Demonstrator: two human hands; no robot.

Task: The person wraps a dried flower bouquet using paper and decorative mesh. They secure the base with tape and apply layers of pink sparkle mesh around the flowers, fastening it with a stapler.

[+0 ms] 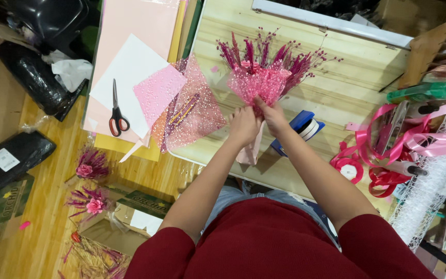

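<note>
Bouquet [262,77] of magenta sprigs in spotted pink wrap, centre of frame, upright over the pale wooden desk [347,82]. Left hand [243,125] and right hand [273,116] side by side, fingers closed around its gathered stem just below the wrap. Blue tape dispenser [302,127] just right of the hands. Red-handled scissors [117,111] on white paper, left. Pink ribbons [388,139] at right edge.
</note>
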